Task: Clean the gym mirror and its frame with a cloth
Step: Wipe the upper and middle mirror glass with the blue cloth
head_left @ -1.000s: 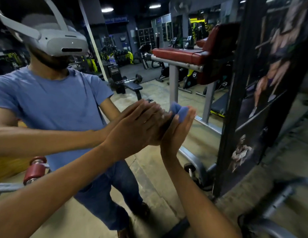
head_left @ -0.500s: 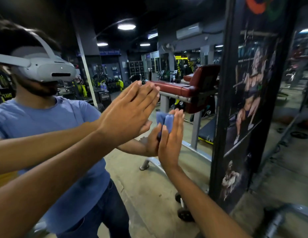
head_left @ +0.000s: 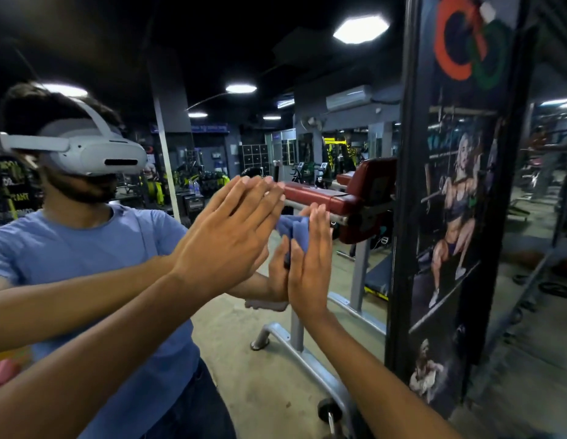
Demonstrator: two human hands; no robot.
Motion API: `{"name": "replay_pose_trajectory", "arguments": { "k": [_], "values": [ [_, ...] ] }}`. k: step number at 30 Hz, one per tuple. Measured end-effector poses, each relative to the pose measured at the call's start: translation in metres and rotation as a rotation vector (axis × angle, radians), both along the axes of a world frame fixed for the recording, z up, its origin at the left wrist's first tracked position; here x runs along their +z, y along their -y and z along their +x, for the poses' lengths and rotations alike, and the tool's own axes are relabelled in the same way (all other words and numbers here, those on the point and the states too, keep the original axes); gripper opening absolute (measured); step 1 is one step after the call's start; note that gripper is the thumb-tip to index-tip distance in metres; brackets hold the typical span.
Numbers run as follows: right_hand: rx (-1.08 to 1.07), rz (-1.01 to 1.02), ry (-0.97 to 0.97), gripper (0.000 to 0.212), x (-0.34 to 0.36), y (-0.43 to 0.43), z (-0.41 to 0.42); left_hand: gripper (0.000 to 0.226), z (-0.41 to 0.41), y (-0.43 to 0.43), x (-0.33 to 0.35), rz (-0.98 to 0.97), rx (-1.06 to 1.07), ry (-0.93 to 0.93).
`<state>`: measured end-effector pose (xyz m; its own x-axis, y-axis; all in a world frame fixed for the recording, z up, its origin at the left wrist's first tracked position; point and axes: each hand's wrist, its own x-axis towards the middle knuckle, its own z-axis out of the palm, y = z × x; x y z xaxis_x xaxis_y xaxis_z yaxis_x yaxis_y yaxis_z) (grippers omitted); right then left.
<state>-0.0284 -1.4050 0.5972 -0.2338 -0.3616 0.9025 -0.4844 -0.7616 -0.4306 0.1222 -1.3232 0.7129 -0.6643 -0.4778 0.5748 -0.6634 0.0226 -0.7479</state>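
The gym mirror (head_left: 263,369) fills the left and middle of the head view and reflects me, the room and both my arms. Its black frame (head_left: 402,236) runs upright at the right of the glass. My left hand (head_left: 225,245) lies flat on the glass with straight fingers, meeting its own reflection. Just to its right, my right hand (head_left: 310,270) presses a folded blue cloth (head_left: 294,228) against the mirror with straight fingers. The cloth shows above and left of those fingers.
A dark poster panel (head_left: 459,217) with fitness pictures stands right of the frame. Metal rack bars (head_left: 535,280) and a concrete floor lie at the far right. A red padded bench on grey legs (head_left: 332,198) appears in the reflection.
Both hands have slid upward on the glass, the left rising further than the right. The view has tilted up, showing more of the frame's upper part and the ceiling lights.
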Motion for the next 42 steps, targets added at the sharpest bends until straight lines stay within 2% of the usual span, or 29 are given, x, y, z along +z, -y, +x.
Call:
{"name": "replay_pose_trajectory", "arguments": {
  "k": [2, 5, 7, 9, 12, 13, 16, 18, 20, 24, 25, 26, 29, 30, 32, 35, 38, 40, 42],
  "values": [
    [-0.017, 0.020, 0.104, 0.060, 0.011, 0.021, -0.018, 0.072, -0.001, 0.003, -0.002, -0.008, 0.071, 0.009],
    [-0.054, 0.057, 0.242, 0.058, 0.070, 0.041, -0.027, 0.069, -0.006, 0.004, 0.001, -0.003, 0.048, -0.019],
    [-0.049, 0.016, 0.151, 0.061, 0.101, 0.034, -0.019, 0.059, -0.011, 0.005, 0.010, -0.018, 0.022, -0.027],
    [-0.027, -0.070, -0.042, 0.066, 0.107, 0.023, -0.014, 0.049, -0.016, 0.009, 0.021, -0.088, -0.006, -0.025],
    [-0.020, -0.204, -0.301, 0.067, 0.103, 0.031, -0.037, 0.059, -0.023, 0.013, 0.042, -0.142, 0.023, -0.096],
    [-0.053, -0.206, -0.279, 0.066, 0.108, 0.046, -0.049, 0.062, -0.024, 0.014, 0.045, -0.141, 0.050, -0.106],
    [-0.090, -0.053, 0.072, 0.070, 0.144, 0.082, -0.078, 0.065, -0.030, 0.016, 0.048, -0.135, 0.100, -0.133],
    [-0.114, -0.034, 0.128, 0.068, 0.154, 0.083, -0.075, 0.062, -0.036, 0.018, 0.050, -0.147, 0.095, -0.151],
    [-0.073, -0.091, 0.009, 0.065, 0.144, 0.070, -0.064, 0.058, -0.046, 0.025, 0.056, -0.166, 0.065, -0.189],
    [-0.038, -0.303, -0.431, 0.066, 0.114, 0.068, -0.078, 0.065, -0.067, 0.045, 0.064, -0.184, 0.062, -0.203],
    [-0.061, -0.319, -0.453, 0.064, 0.116, 0.077, -0.089, 0.067, -0.070, 0.050, 0.062, -0.186, 0.084, -0.184],
    [-0.069, -0.294, -0.399, 0.061, 0.122, 0.086, -0.098, 0.069, -0.072, 0.053, 0.059, -0.191, 0.110, -0.163],
    [-0.022, -0.121, -0.025, 0.070, 0.146, 0.099, -0.107, 0.072, -0.073, 0.057, 0.056, -0.218, 0.125, -0.131],
    [-0.032, -0.095, 0.044, 0.072, 0.151, 0.097, -0.101, 0.072, -0.073, 0.057, 0.055, -0.227, 0.115, -0.137],
    [-0.052, -0.106, 0.018, 0.070, 0.154, 0.085, -0.082, 0.071, -0.073, 0.055, 0.056, -0.248, 0.082, -0.189],
    [0.000, -0.269, -0.240, 0.064, 0.153, 0.065, -0.060, 0.067, -0.072, 0.049, 0.058, -0.267, -0.009, -0.339],
    [-0.015, -0.374, -0.421, 0.066, 0.177, 0.070, -0.069, 0.067, -0.073, 0.044, 0.059, -0.243, -0.040, -0.384],
    [-0.042, -0.292, -0.292, 0.067, 0.194, 0.086, -0.083, 0.066, -0.071, 0.043, 0.063, -0.237, -0.016, -0.347],
    [-0.069, -0.146, -0.003, 0.068, 0.207, 0.101, -0.096, 0.064, -0.065, 0.042, 0.073, -0.237, 0.016, -0.276]
  ]
}}
